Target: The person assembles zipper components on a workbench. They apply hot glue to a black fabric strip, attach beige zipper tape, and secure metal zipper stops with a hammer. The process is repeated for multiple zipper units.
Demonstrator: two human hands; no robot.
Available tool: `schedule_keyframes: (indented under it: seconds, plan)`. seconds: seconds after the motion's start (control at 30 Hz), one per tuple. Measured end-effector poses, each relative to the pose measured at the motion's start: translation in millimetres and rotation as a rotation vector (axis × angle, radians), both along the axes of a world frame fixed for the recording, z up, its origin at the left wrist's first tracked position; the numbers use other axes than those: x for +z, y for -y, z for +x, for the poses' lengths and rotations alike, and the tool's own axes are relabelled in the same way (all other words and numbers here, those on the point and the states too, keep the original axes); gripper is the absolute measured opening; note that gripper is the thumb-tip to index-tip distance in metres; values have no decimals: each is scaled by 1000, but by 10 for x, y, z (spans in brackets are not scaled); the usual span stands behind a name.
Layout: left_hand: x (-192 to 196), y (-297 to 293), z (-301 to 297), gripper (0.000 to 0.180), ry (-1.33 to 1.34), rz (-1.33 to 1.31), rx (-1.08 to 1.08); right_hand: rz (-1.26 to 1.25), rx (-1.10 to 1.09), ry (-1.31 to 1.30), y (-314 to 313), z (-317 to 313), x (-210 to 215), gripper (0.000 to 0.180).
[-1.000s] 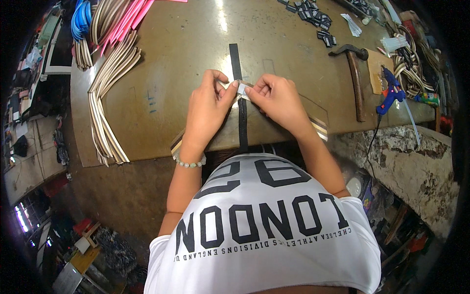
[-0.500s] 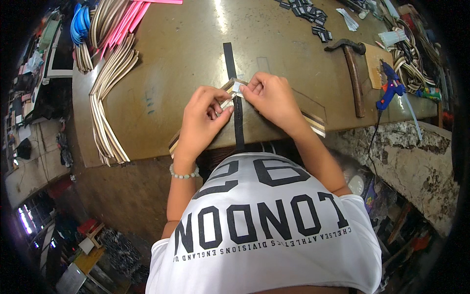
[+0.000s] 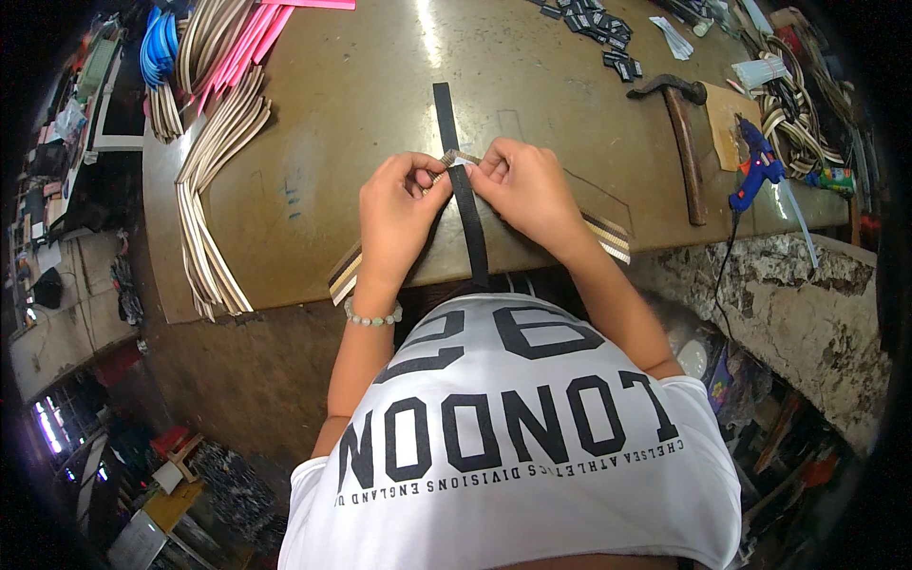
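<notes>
One striped strap (image 3: 464, 156) in the pinched fingers (image 3: 435, 193) of left hand (image 3: 399, 211) and right hand (image 3: 528, 188) — bent part between.

Table (image 3: 332, 104): broad top, olive-brown, glossy, scuffed and marked with faint drawn lines; one bright streak of reflected light (image 3: 427, 28) toward the far side. Floor (image 3: 228, 380): brown, worn, dark-stained, seen beyond the table's near edge. Masonry surface (image 3: 793, 309), right: pale grey, coating flaked and blotched; wall or ledge, cannot tell. Small stand (image 3: 178, 503), lower left: yellow-brown top, grey panel (image 3: 138, 543) just beside. Light strips (image 3: 47, 427), far left: violet-white, window or lamp unclear. Outer margins: dim.
</notes>
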State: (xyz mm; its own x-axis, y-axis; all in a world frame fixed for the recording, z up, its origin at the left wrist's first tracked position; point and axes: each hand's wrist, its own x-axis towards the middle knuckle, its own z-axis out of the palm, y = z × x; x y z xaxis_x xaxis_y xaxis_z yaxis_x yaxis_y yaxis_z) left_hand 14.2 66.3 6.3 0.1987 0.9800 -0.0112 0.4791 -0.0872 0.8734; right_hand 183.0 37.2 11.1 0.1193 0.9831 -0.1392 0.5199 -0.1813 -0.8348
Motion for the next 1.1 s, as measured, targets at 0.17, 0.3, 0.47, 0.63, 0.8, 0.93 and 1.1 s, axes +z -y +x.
schedule_keyframes:
  seconds: [0.17, 0.3, 0.47, 0.63, 0.8, 0.93, 1.1]
  plan:
    - [-24, -42, -17, 20, 5, 23, -25, 208, 116, 4, 46, 8, 192, 19]
    - [-13, -11, -3, 20, -71, 102, -40, 187, 207, -122, -187, 74, 181, 18]
    - [20, 79, 29, 22, -124, 179, -32, 201, 244, -108, -570, 112, -97, 17]
    - [52, 143, 25, 18, -160, 195, -42, 137, 237, -129, -627, 156, -189, 14]
    - [39, 168, 5, 28, -222, 251, -82, -9, 215, -143, -668, 109, -6, 17]
    - [32, 198, -60, 28, -261, 256, -84, 166, 54, -412, -537, 248, 113, 32]
    - [40, 218, -112, 25, -245, 262, -57, 626, -358, 866, 121, 1361, -27, 52]
